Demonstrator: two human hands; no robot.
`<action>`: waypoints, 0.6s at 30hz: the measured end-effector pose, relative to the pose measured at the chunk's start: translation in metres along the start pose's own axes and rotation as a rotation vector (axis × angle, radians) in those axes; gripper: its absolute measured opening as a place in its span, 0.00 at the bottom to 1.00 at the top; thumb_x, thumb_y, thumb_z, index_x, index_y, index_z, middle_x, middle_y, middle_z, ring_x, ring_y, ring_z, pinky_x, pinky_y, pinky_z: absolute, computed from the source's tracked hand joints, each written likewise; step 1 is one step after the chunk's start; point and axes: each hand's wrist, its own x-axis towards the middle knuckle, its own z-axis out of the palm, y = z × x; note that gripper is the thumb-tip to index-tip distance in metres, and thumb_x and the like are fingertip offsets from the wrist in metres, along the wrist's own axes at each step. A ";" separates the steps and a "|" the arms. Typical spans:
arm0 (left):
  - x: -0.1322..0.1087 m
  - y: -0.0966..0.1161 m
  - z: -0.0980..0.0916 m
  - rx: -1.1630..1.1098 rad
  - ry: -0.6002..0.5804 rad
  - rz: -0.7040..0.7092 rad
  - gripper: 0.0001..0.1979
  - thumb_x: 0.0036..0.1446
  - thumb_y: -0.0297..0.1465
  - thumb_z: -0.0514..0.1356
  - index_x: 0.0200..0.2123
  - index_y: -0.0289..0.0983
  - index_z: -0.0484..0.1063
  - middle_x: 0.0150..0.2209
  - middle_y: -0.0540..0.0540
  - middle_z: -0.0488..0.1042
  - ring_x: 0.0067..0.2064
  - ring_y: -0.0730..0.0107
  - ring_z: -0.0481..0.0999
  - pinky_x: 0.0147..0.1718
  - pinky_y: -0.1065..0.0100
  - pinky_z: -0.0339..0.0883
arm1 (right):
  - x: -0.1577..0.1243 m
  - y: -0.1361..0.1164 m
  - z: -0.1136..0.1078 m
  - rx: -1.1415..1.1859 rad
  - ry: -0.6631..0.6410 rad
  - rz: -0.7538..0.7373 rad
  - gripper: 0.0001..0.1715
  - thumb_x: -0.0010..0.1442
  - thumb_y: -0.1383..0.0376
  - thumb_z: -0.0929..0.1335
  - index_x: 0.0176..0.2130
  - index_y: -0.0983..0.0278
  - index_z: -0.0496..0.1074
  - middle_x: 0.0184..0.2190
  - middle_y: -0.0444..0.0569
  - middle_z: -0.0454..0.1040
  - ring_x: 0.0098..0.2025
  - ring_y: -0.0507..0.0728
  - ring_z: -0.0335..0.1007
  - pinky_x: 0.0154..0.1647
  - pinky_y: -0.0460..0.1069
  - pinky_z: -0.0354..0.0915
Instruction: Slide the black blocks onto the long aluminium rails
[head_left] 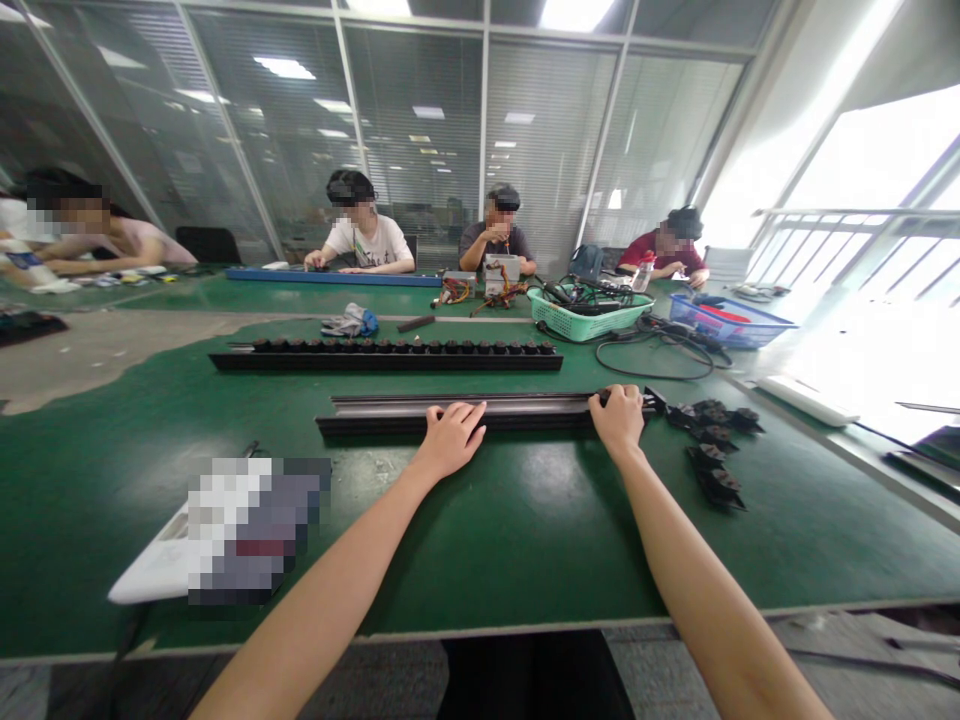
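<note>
Right hand (619, 418): fingertips largely hidden behind the hand, over a long, straight black channel (375, 426); their grip cannot be discerned. Left hand (452, 438): covers part of the channel's near wall. Lower left: white, wedge-shaped device (154, 562), partly obscured by pixelation. Bottom edge: cuts off both bare forearms (322, 600). Right: small black angular parts (716, 437), fine detail indistinct.

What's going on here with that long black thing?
Someone at a green table is handling a long black rail. The left hand rests on it near the middle; the right hand is curled at its right end, its grip hard to see. A group of small black modules lies past that end. Farther back sits a second black rail with a row of dark pieces along it.
</note>
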 end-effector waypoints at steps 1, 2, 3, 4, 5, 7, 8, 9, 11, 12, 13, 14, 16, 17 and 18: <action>0.000 0.000 0.000 -0.003 0.001 0.001 0.24 0.72 0.38 0.47 0.67 0.42 0.64 0.61 0.38 0.75 0.62 0.54 0.68 0.54 0.49 0.55 | 0.000 0.000 0.000 -0.004 -0.001 0.001 0.21 0.61 0.59 0.62 0.46 0.68 0.73 0.51 0.65 0.68 0.55 0.68 0.62 0.47 0.57 0.65; 0.000 0.000 0.000 -0.004 0.001 0.002 0.24 0.72 0.38 0.47 0.67 0.42 0.64 0.61 0.38 0.75 0.62 0.55 0.68 0.54 0.49 0.55 | 0.001 0.001 0.001 -0.007 -0.003 0.002 0.21 0.61 0.59 0.62 0.46 0.69 0.73 0.51 0.65 0.68 0.55 0.69 0.62 0.47 0.57 0.65; 0.000 0.000 0.001 -0.005 0.001 0.004 0.25 0.72 0.38 0.47 0.67 0.41 0.64 0.61 0.38 0.75 0.62 0.55 0.68 0.54 0.49 0.55 | 0.001 0.001 0.001 -0.008 -0.003 0.002 0.21 0.61 0.59 0.62 0.47 0.69 0.73 0.51 0.65 0.68 0.55 0.69 0.62 0.47 0.57 0.65; 0.000 0.000 0.001 -0.005 0.002 0.004 0.25 0.72 0.38 0.47 0.67 0.41 0.64 0.61 0.38 0.75 0.62 0.55 0.68 0.54 0.49 0.55 | 0.001 0.001 0.001 -0.007 -0.004 0.002 0.21 0.61 0.60 0.62 0.47 0.69 0.73 0.51 0.65 0.67 0.55 0.69 0.61 0.48 0.57 0.65; 0.000 0.000 0.000 -0.004 0.001 0.003 0.25 0.72 0.38 0.47 0.67 0.41 0.64 0.61 0.38 0.75 0.62 0.55 0.68 0.54 0.49 0.55 | 0.001 0.002 0.001 -0.005 -0.004 0.002 0.21 0.61 0.60 0.62 0.47 0.69 0.73 0.51 0.65 0.67 0.55 0.69 0.61 0.49 0.58 0.65; 0.000 0.000 0.000 0.000 -0.003 0.000 0.25 0.72 0.38 0.47 0.67 0.42 0.64 0.61 0.38 0.75 0.62 0.54 0.68 0.54 0.49 0.55 | 0.002 0.003 0.001 0.002 -0.002 0.005 0.21 0.61 0.60 0.62 0.47 0.69 0.73 0.51 0.65 0.67 0.55 0.69 0.61 0.50 0.58 0.65; 0.000 0.000 0.000 0.002 -0.005 -0.001 0.25 0.72 0.38 0.47 0.68 0.42 0.64 0.61 0.38 0.75 0.63 0.54 0.68 0.54 0.49 0.55 | 0.002 0.003 0.002 0.005 0.001 0.008 0.21 0.61 0.60 0.62 0.47 0.69 0.73 0.51 0.65 0.67 0.55 0.69 0.61 0.50 0.58 0.64; 0.000 0.000 0.000 0.002 -0.007 -0.001 0.25 0.72 0.38 0.47 0.68 0.43 0.64 0.61 0.38 0.75 0.63 0.54 0.68 0.54 0.49 0.55 | 0.002 0.004 0.002 0.008 0.005 0.011 0.21 0.61 0.60 0.62 0.47 0.69 0.73 0.51 0.65 0.67 0.55 0.69 0.61 0.50 0.58 0.64; 0.000 0.000 -0.001 0.001 -0.007 0.000 0.25 0.72 0.38 0.47 0.68 0.43 0.64 0.61 0.38 0.75 0.63 0.54 0.68 0.54 0.49 0.55 | 0.002 0.005 0.002 0.013 0.014 0.016 0.21 0.61 0.59 0.62 0.48 0.69 0.73 0.52 0.65 0.67 0.55 0.69 0.62 0.50 0.58 0.65; 0.000 0.000 -0.001 0.000 -0.006 0.001 0.25 0.72 0.38 0.47 0.68 0.43 0.64 0.61 0.38 0.75 0.63 0.54 0.68 0.54 0.50 0.55 | 0.003 0.006 0.003 0.015 0.019 0.016 0.21 0.61 0.59 0.62 0.48 0.69 0.73 0.52 0.65 0.67 0.55 0.69 0.62 0.50 0.58 0.65; 0.000 0.000 -0.001 0.000 -0.004 0.000 0.24 0.72 0.38 0.47 0.68 0.43 0.64 0.61 0.39 0.75 0.62 0.54 0.68 0.54 0.49 0.55 | 0.003 0.006 0.003 0.016 0.023 0.015 0.21 0.61 0.59 0.62 0.48 0.69 0.73 0.52 0.65 0.67 0.55 0.69 0.62 0.50 0.58 0.65; 0.000 0.000 -0.001 0.000 -0.003 0.000 0.24 0.72 0.38 0.47 0.67 0.43 0.64 0.61 0.39 0.75 0.62 0.54 0.68 0.54 0.49 0.55 | 0.003 0.007 0.003 0.015 0.024 0.014 0.22 0.61 0.59 0.62 0.48 0.69 0.73 0.52 0.65 0.67 0.55 0.69 0.62 0.50 0.58 0.65; 0.000 0.000 -0.001 0.001 -0.002 0.000 0.24 0.72 0.38 0.47 0.67 0.42 0.64 0.60 0.39 0.75 0.62 0.54 0.68 0.54 0.49 0.55 | 0.004 0.008 0.004 0.005 0.020 0.015 0.22 0.61 0.59 0.62 0.48 0.70 0.73 0.52 0.66 0.67 0.55 0.69 0.62 0.50 0.58 0.65; 0.000 0.000 -0.001 0.002 -0.002 0.001 0.24 0.72 0.37 0.47 0.67 0.42 0.64 0.60 0.39 0.75 0.62 0.55 0.68 0.54 0.49 0.55 | 0.004 0.008 0.004 -0.002 0.016 0.017 0.22 0.62 0.59 0.62 0.48 0.70 0.73 0.52 0.67 0.67 0.55 0.69 0.62 0.50 0.58 0.65; 0.000 0.000 0.000 0.001 -0.002 0.001 0.24 0.72 0.37 0.47 0.67 0.42 0.64 0.60 0.39 0.75 0.62 0.55 0.69 0.54 0.49 0.55 | 0.005 0.008 0.005 -0.007 0.012 0.019 0.22 0.62 0.59 0.62 0.49 0.70 0.73 0.53 0.67 0.67 0.55 0.70 0.62 0.50 0.58 0.65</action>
